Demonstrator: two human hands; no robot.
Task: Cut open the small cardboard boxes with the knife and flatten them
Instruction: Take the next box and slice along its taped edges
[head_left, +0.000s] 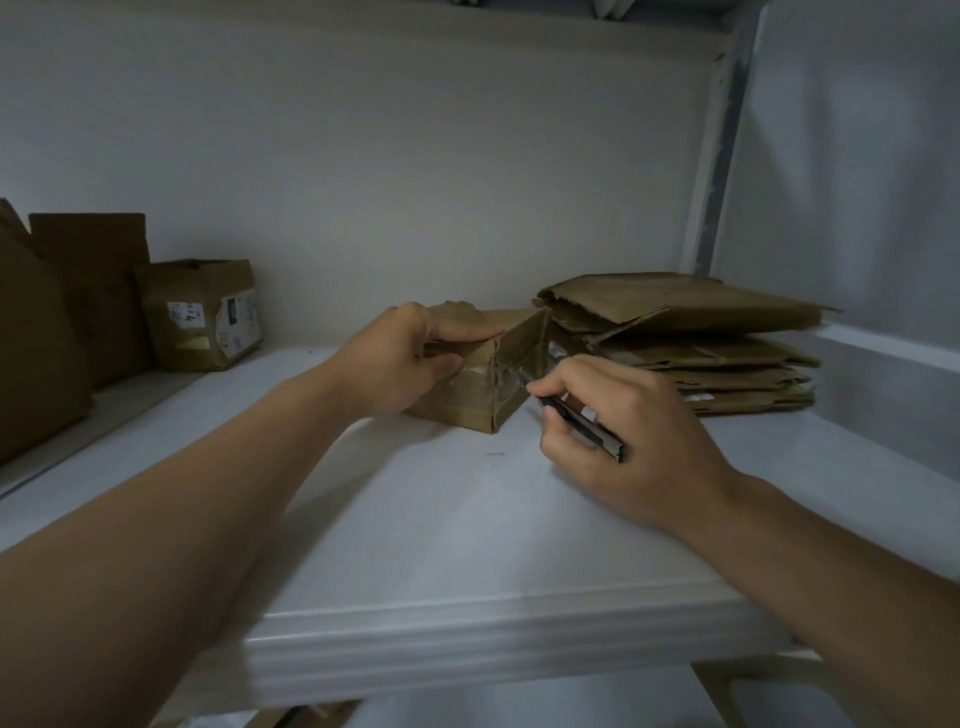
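A small brown cardboard box (475, 397) with clear tape on its side stands on the white shelf (441, 519), near the middle. My left hand (400, 358) grips its top left edge, fingers over the top and thumb on the near face. My right hand (618, 441) holds a dark utility knife (582, 418) like a pen. The blade tip touches the taped right end of the box, where one flap stands open.
A stack of flattened cardboard boxes (691, 348) lies just right of the box, against the wall. At the far left stand an intact labelled small box (200, 314) and taller brown boxes (78, 296). The shelf's front edge (493, 644) runs below my forearms.
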